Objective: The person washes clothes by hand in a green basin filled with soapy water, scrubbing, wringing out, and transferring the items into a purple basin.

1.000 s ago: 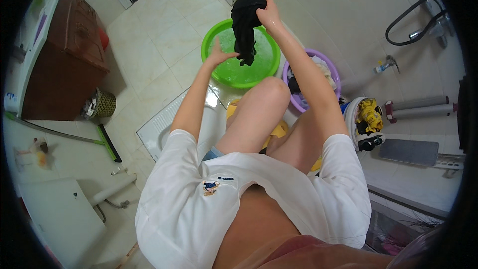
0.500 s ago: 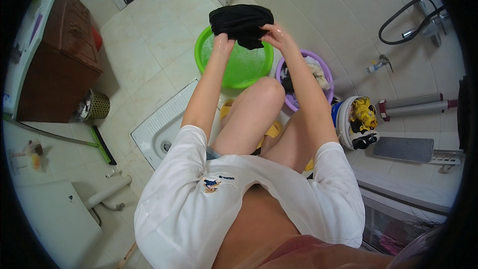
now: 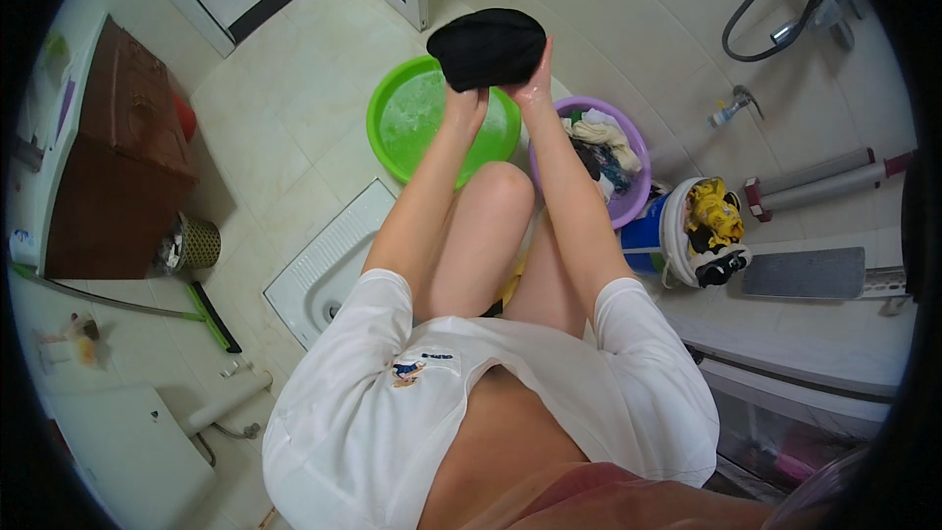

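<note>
Both my hands hold up a folded black cloth garment [image 3: 488, 49], whose exact kind I cannot make out. My left hand [image 3: 466, 104] grips its lower left side, the fingers mostly hidden behind the fabric. At the lower right edge, my wet right hand [image 3: 534, 84] is closed on the garment with the thumb up along its side. Under and behind it stands a bright green basin [image 3: 377, 128] with foamy water. To the right, a purple basin [image 3: 640, 177] holds a heap of clothes [image 3: 603, 142] in white, cream and dark colours.
A squat toilet [image 3: 329, 255] is set in the tiled floor left of my knees. On the right stand a bucket [image 3: 648, 233] with yellow and black items, a wall tap [image 3: 736, 106] and a shower hose [image 3: 728, 34]. A brown cabinet [image 3: 123, 157], wastebasket [image 3: 199, 241] and squeegee [image 3: 211, 317] are left.
The black garment has turned to a smoother, more compact shape and sits slightly to the right. My right hand has shifted from pinching its edge to gripping its lower right side. The view has tilted a little.
</note>
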`<state>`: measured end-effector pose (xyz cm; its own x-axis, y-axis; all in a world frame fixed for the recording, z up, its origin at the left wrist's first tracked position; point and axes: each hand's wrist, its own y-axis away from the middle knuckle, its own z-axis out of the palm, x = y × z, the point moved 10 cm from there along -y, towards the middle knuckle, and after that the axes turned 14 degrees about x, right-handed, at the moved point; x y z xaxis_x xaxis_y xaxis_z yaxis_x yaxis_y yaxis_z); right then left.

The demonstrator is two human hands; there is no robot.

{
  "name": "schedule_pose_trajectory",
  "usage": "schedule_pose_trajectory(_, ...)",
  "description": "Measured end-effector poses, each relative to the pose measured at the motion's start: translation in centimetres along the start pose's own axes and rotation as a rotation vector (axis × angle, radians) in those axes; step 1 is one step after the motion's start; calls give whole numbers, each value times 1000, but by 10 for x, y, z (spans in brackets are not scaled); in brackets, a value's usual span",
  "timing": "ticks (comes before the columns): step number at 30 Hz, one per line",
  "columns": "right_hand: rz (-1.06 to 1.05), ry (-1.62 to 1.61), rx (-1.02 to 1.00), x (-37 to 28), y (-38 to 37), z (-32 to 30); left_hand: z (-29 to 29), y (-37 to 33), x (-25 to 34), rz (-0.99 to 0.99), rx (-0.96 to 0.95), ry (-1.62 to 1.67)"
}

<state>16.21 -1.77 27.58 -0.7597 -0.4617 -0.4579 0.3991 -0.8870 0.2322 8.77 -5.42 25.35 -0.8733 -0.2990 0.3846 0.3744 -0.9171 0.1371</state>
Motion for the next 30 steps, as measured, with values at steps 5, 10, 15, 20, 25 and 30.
schedule_pose_trajectory(5, -263, 60, 49, -67, -15, -13, -28, 18, 5, 225, 93, -779)
schedule_pose_trajectory(10, -251, 288, 127, -68, -19, 4, -78, 37, -23, -533, -138, -846)
schedule_pose_trajectory(15, -64, 449, -27, -30, -9, 22, -28, 78, -39, -1138, 171, 173)
schedule_pose_trajectory(20, -47, 541, -268, 6, 4, 47, -49, 34, -52, -1052, 86, 33)
schedule_pose_trajectory(25, 4, 240, 1, -10, -12, 8, -36, -16, -33, -524, -76, -487)
schedule_pose_trajectory(30, -13, -31, 211, -1, -46, -43, -30, -56, 58, 349, 178, -932)
